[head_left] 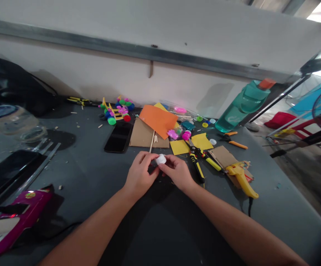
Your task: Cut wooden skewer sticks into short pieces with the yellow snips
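A small white piece [161,159] is pinched between the fingertips of both hands, above the dark table. My left hand [141,173] holds it from the left, thumb and fingers closed. From the right, the closed fingers of my right hand [178,171] grip the same piece. A thin wooden stick [152,142] rises just behind my left fingertips; whether it touches them I cannot tell. Beyond the hands lie brown cardboard [138,136] and an orange sheet [158,120]. Yellow-black cutters [197,167] rest right of my right hand.
A black phone [118,137] lies behind the left hand. The yellow glue gun [242,178] and orange-handled pliers [238,145] are at right, near a leaning teal bottle [242,107]. At left are a clear jar [13,122] and a magenta power strip [35,207].
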Motion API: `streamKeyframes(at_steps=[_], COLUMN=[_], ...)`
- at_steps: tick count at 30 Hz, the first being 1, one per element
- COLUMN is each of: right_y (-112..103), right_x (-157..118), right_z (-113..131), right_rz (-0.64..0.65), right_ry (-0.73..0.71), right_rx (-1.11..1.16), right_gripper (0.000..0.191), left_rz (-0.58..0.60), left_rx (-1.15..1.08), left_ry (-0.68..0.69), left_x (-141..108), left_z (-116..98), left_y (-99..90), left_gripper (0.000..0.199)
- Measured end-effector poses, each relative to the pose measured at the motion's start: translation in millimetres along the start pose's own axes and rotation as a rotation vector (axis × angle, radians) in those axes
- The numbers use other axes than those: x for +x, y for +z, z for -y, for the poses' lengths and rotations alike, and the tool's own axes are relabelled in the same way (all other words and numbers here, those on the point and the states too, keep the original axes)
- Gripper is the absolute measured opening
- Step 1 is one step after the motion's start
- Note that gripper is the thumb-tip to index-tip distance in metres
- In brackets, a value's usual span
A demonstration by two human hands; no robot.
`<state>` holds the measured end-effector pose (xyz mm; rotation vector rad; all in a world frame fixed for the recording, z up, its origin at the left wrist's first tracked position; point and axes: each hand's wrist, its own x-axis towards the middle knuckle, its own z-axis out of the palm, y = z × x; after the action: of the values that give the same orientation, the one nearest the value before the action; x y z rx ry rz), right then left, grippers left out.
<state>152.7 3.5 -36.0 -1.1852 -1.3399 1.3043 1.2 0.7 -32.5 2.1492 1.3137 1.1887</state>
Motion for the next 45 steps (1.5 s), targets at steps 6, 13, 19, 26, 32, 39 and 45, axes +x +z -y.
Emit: streamKeyframes(at_steps=[6,13,19,26,32,39,45], right_y=[-10,-11,-13,-15,-12,-9,-10], right_x=[4,1,1,0,-2,-4,-4], right_z=[-5,-5,-7,-2,-2,-3,-3], right_rz=[-0.104,-0.075,-0.085,-0.082,-0.085,-0.108,-0.084], right_ry=[-0.128,-0.25,-0.357,-0.461,-0.502,-0.587,-0.609], right_rx=[-0.211,-0.423,-0.542,-0.654,-0.737,-0.786,-0.817], right_gripper=[0.029,0.025,0.028,0.03,0.038,0.036,0.036], left_rz=[0.05,0.049,0.024,0.0,-0.002,0.009,0.008], left_rx=[-0.202,-0.324,-0.27,-0.3,-0.33,-0.377,-0.361], left_ry=[-0.066,-0.206,-0.175,-0.17,-0.242,-0.299,-0.265], left_x=[1,3,5,2,-1,1,1], left_z=[1,8,6,6,5,3,5], left_y=[2.1,2.3,0.4,4.1,10.5,8.7,9.0], left_gripper=[0.03,0.023,0.019,0.016,0.022,0.026,0.027])
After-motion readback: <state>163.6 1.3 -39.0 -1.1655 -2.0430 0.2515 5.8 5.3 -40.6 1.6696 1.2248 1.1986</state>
